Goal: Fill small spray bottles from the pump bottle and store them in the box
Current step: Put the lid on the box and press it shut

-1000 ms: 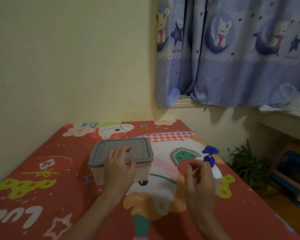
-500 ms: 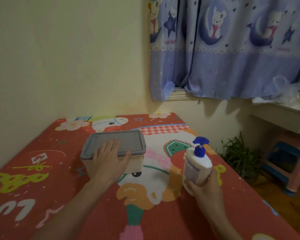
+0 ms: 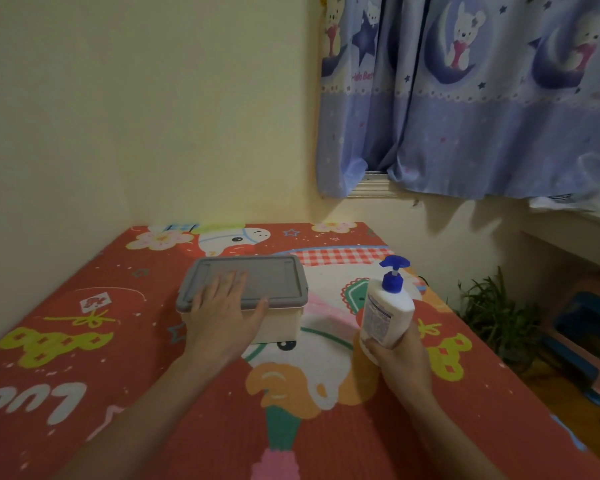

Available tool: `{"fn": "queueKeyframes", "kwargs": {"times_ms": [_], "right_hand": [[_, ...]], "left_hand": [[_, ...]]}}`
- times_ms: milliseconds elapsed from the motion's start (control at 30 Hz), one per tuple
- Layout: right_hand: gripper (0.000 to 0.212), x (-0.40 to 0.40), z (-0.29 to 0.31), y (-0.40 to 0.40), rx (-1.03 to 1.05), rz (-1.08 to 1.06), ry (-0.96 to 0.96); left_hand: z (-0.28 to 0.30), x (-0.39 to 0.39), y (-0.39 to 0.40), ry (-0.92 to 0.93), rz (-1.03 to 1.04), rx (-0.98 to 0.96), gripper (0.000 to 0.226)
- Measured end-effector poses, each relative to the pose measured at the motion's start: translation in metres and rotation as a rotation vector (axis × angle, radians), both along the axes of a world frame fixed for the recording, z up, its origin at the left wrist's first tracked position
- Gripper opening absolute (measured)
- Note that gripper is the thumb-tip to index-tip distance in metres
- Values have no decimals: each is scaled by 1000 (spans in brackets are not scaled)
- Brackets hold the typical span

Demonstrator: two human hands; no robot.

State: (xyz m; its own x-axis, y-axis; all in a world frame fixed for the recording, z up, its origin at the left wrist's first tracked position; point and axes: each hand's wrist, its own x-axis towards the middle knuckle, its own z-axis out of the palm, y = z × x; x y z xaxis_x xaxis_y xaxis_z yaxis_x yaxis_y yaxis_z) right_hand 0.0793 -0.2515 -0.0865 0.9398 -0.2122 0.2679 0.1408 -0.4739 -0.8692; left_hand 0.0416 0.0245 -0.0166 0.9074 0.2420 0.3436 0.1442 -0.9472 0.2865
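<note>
On the box (image 3: 274, 318) lid, left hand (image 3: 222, 318) lies flat, fingers spread; just right of it, right hand (image 3: 400, 358) clasps the pump bottle (image 3: 388, 313) upright.

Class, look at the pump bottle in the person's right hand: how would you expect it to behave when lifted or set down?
The pump bottle looks like rigid plastic, so it probably keeps its shape in the right hand. It is taller than it is wide, with a pump on top, so it may tip if set down carelessly. Its smooth sides could be slippery.

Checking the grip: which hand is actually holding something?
The right hand, wrapped around the white pump bottle; the left hand only lies flat on the grey lid.
</note>
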Motion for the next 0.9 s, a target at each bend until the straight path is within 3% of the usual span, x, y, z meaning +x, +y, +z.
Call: {"fn": "queueKeyframes", "kwargs": {"times_ms": [433, 900], "right_hand": [[64, 67, 2, 35, -17, 50, 69], [73, 82, 5, 38, 27, 115, 173]], "left_hand": [[4, -6, 9, 67, -19, 15, 77], [8, -12, 16, 98, -17, -35, 76]]}}
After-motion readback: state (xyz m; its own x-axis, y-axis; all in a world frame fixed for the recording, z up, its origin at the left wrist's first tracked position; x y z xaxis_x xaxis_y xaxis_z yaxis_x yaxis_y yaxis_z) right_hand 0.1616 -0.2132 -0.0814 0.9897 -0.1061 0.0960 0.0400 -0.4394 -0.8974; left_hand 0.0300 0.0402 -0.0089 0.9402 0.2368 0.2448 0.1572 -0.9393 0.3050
